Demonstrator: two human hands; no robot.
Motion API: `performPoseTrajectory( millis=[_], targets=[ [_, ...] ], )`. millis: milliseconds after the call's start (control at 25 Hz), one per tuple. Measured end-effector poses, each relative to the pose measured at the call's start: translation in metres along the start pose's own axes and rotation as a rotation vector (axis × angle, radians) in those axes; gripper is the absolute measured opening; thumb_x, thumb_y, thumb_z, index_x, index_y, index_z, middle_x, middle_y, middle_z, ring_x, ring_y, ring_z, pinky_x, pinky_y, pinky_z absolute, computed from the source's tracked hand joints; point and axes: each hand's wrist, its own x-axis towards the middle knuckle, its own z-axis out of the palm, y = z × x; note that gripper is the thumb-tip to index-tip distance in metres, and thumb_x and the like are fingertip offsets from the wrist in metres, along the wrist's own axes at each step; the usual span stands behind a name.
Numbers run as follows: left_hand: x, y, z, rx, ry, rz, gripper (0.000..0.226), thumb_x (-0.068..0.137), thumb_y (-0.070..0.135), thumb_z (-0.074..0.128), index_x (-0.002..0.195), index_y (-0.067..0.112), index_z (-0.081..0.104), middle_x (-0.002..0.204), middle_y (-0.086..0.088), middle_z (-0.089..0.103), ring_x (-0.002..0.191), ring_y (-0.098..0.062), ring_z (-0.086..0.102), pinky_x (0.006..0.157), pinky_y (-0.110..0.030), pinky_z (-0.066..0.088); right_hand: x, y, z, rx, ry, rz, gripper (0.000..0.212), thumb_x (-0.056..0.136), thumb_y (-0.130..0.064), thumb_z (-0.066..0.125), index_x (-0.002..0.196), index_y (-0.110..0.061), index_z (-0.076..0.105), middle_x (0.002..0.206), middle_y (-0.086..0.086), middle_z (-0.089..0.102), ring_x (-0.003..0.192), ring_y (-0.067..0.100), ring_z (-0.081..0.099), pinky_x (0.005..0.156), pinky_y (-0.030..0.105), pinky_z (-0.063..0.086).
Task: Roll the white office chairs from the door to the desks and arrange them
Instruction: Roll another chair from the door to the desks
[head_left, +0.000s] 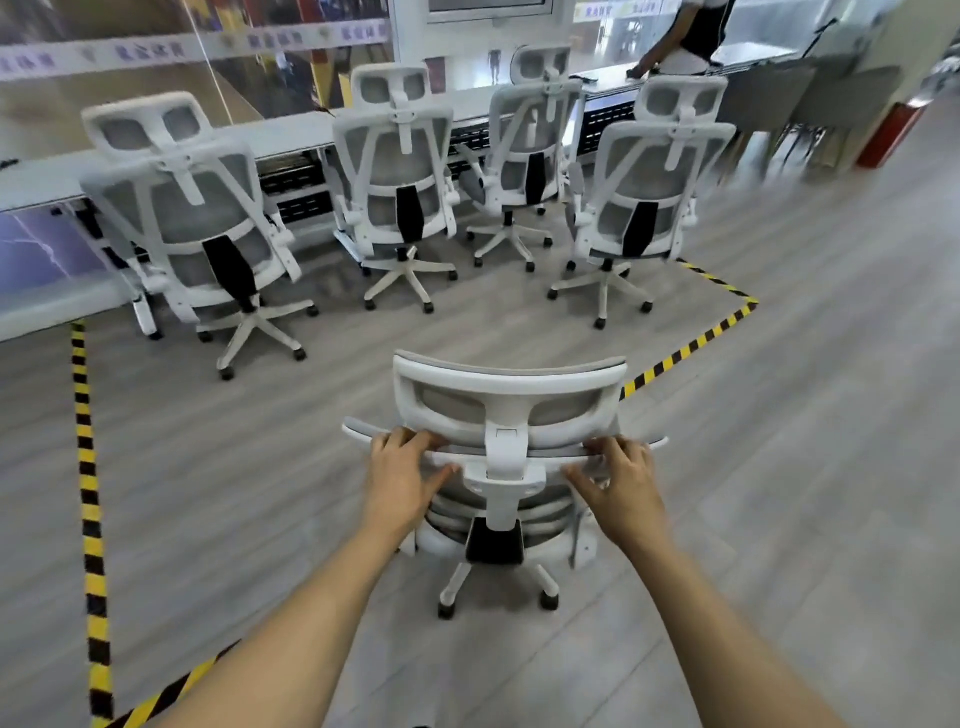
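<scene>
Grip: left hand (402, 467) and right hand (621, 480) each clamp the back rim of the chair (506, 387), either side of the headrest stem. The hold is symmetric, likely for straight steering. It sits centre frame, well apart from the table (291, 135) at upper left, where parked chairs (400, 171) line up.

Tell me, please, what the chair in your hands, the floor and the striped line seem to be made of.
Chair: the frame looks like moulded white plastic, smooth and matt; its panels look like grey mesh fabric.
Floor: grey wood-look planks with seams, likely vinyl or laminate.
Striped line: flat yellow-and-black bands, probably adhesive tape.
</scene>
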Motion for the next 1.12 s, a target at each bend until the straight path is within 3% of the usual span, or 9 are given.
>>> performPoseTrajectory(
  millis=[200,400,680,840,1120],
  targets=[
    [0.163,-0.007,0.058,-0.004,0.048,-0.029,0.034,0.08,0.049,0.076,0.108,0.031,0.07,0.107,0.001,0.06,0.108,-0.023,0.042,0.094,-0.038,0.043,0.177,0.027,0.027,0.007,-0.016,-0.047,0.05,0.082,-0.063,0.064,0.117,-0.027,0.062,0.126,-0.003,0.053,0.126,0.019,0.038,0.105,0.034,0.04],
    [0.335,-0.029,0.108,-0.023,0.048,-0.029,0.035,0.082,0.055,0.071,0.11,0.033,0.067,0.108,0.002,0.056,0.11,-0.024,0.041,0.096,-0.042,0.045,0.356,0.042,0.062,0.001,-0.03,-0.033,0.049,0.08,-0.063,0.066,0.114,-0.029,0.064,0.121,-0.006,0.053,0.122,0.019,0.04,0.104,0.041,0.044],
    [0.546,-0.051,0.16,-0.014,0.059,-0.031,0.036,0.083,0.053,0.071,0.111,0.03,0.067,0.106,0.001,0.054,0.109,-0.024,0.041,0.098,-0.041,0.043,0.578,0.056,0.099,0.036,-0.094,-0.026,0.04,0.084,-0.055,0.071,0.113,-0.029,0.063,0.117,-0.007,0.05,0.122,0.015,0.037,0.101,0.032,0.041],
    [0.656,-0.055,0.191,-0.005,0.099,-0.047,0.036,0.083,0.051,0.07,0.109,0.027,0.068,0.102,0.001,0.054,0.106,-0.025,0.042,0.096,-0.036,0.039,0.701,0.072,0.123,0.042,-0.106,-0.059,0.042,0.085,-0.053,0.071,0.115,-0.025,0.063,0.12,-0.004,0.05,0.124,0.018,0.036,0.105,0.037,0.04],
    [0.814,-0.054,0.239,0.023,0.085,-0.199,0.03,0.09,0.044,0.066,0.115,0.029,0.061,0.119,0.002,0.057,0.117,-0.025,0.046,0.098,-0.043,0.044,0.89,0.084,0.152,0.018,-0.162,-0.12,0.041,0.087,-0.05,0.07,0.116,-0.021,0.063,0.118,0.0,0.054,0.121,0.022,0.038,0.106,0.035,0.034]
  ],
)
